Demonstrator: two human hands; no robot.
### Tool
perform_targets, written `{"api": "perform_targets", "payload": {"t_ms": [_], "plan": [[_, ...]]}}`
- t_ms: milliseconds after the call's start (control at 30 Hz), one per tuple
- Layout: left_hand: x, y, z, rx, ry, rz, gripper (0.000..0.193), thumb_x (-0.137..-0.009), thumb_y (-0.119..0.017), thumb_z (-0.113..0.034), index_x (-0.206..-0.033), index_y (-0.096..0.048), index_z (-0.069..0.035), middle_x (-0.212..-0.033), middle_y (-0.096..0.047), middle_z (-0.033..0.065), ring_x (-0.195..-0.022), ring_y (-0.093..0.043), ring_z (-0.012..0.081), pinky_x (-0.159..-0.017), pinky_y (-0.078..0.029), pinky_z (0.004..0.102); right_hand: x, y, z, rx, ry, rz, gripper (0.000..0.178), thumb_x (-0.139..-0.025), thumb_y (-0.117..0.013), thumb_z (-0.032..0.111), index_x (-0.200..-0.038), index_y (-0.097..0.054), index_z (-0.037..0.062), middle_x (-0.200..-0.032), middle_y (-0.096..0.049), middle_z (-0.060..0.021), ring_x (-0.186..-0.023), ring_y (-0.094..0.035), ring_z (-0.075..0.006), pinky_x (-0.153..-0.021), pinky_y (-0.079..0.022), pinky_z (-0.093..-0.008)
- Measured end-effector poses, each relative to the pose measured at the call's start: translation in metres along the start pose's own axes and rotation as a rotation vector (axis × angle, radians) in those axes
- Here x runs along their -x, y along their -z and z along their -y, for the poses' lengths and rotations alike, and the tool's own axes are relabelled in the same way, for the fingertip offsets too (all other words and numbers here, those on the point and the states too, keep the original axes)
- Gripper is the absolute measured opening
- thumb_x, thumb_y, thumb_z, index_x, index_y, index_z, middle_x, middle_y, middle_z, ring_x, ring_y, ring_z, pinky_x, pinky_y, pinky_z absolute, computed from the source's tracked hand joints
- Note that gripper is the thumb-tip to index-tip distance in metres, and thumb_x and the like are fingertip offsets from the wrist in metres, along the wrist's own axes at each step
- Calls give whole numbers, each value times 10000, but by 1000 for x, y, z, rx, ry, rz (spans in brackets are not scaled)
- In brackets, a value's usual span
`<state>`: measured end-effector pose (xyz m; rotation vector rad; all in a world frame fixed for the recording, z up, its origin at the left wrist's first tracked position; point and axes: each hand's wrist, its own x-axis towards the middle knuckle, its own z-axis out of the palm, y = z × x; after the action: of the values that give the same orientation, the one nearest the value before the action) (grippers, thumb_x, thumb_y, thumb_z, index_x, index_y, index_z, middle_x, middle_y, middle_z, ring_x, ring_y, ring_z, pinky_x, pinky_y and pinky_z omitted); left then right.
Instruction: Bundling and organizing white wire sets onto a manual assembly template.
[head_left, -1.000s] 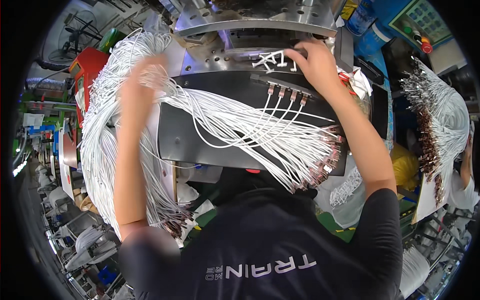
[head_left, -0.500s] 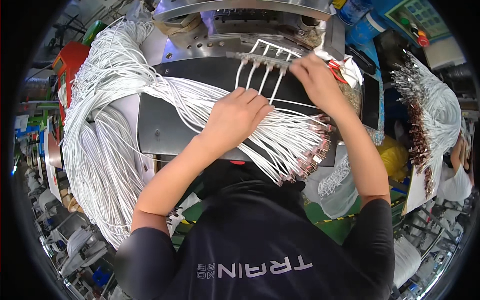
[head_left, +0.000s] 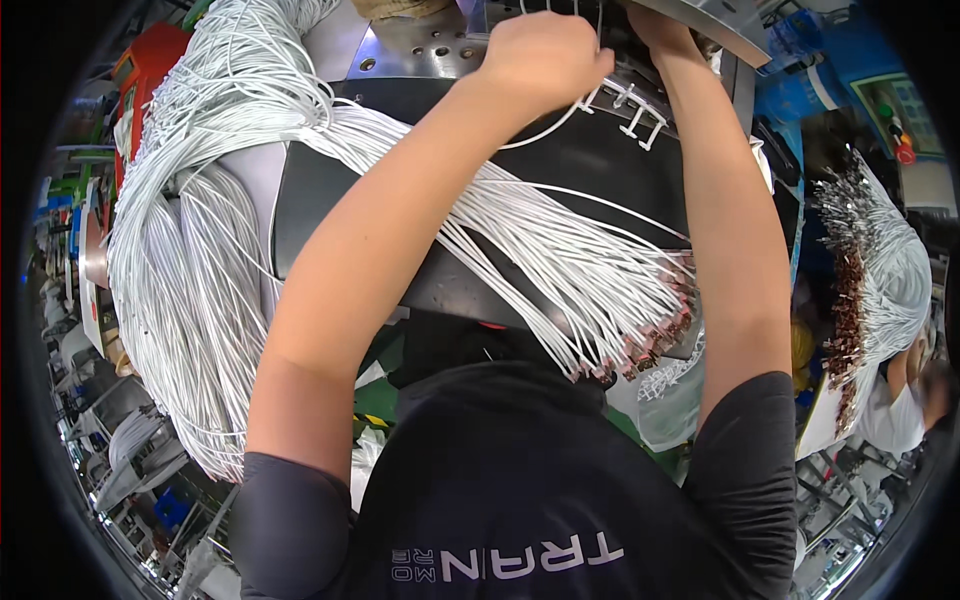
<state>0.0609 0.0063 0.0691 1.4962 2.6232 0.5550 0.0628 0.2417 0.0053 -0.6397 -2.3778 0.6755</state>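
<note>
My left hand [head_left: 548, 62] is closed, knuckles up, over the front of the machine at the top of the view. White cables [head_left: 552, 130] run out from under it, and thin white strands rise beside its fingers. My right hand [head_left: 660, 28] reaches to the machine's upper right, its fingers cut off by the frame edge and the metal guard [head_left: 715, 25]. Between my forearms, a small white plastic runner with short prongs [head_left: 643, 128] sticks out from the metal edge. Below lies a thick bundle of white cables [head_left: 560, 250] with copper-coloured terminals [head_left: 660, 345].
More white cables [head_left: 210, 300] hang over the left side of the bench. A black work surface [head_left: 330, 205] lies under the bundle. At right is another heap of cables with terminals [head_left: 875, 270], near another person's arm. A clear bag [head_left: 670, 405] hangs below the bench edge.
Both hands have moved forward and up to the machine. The cables held by my left hand went with it, away from the black surface. The view has shifted slightly.
</note>
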Motion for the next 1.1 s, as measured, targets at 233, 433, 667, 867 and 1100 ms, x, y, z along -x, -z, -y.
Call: {"api": "perform_targets", "payload": {"t_ms": [233, 433, 667, 867, 1100], "plan": [[1, 3, 24, 131, 9, -118, 343, -950, -530, -199, -1157, -655, 44, -1115, -689, 261, -903, -685, 436, -904, -516, 503, 77, 48, 56, -65, 268, 192, 446, -1006, -520, 328, -1284, -619, -7, -1278, -625, -263, -1243, -561, -405, -1048, -438, -432], [-6, -30, 58, -232, -139, -403, 465, -907, -525, -146, -1340, -555, 20, -1299, -612, 250, -1146, -614, 410, -1021, -457, 482, 102, 45, 82, 122, 479, 176, 561, -981, -521, 375, -1411, -517, 15, -1441, -523, -230, -1378, -429, -375, -1176, -270, -482], [-11, -41, 49, -299, -142, -531, 475, -910, -511, -125, -1364, -542, 11, -1344, -592, 223, -1278, -538, 383, -1116, -348, 521, 110, 32, 76, 378, 531, -160, 414, -962, -610, 352, -1198, -646, 14, -1121, -646, -183, -1058, -603, -367, -920, -461, -443], [-15, -47, 51, -240, -73, -594, 373, -930, -499, -153, -1255, -630, -26, -1252, -649, 224, -1215, -592, 373, -1062, -407, 491, 111, 26, 83, 491, 491, -147, 447, -956, -651, 400, -1182, -661, 14, -959, -698, -132, -881, -669, -334, -808, -513, -411], [122, 11, 16, 596, -44, -399, 202, -971, -620, -186, -1018, -698, -6, -885, -693, 120, -845, -669, 261, -801, -514, 318, 192, 128, 46, -275, 157, -23, 361, -976, -655, 246, -1242, -675, 3, -1060, -738, -101, -930, -698, -160, -855, -529, -294]]}}
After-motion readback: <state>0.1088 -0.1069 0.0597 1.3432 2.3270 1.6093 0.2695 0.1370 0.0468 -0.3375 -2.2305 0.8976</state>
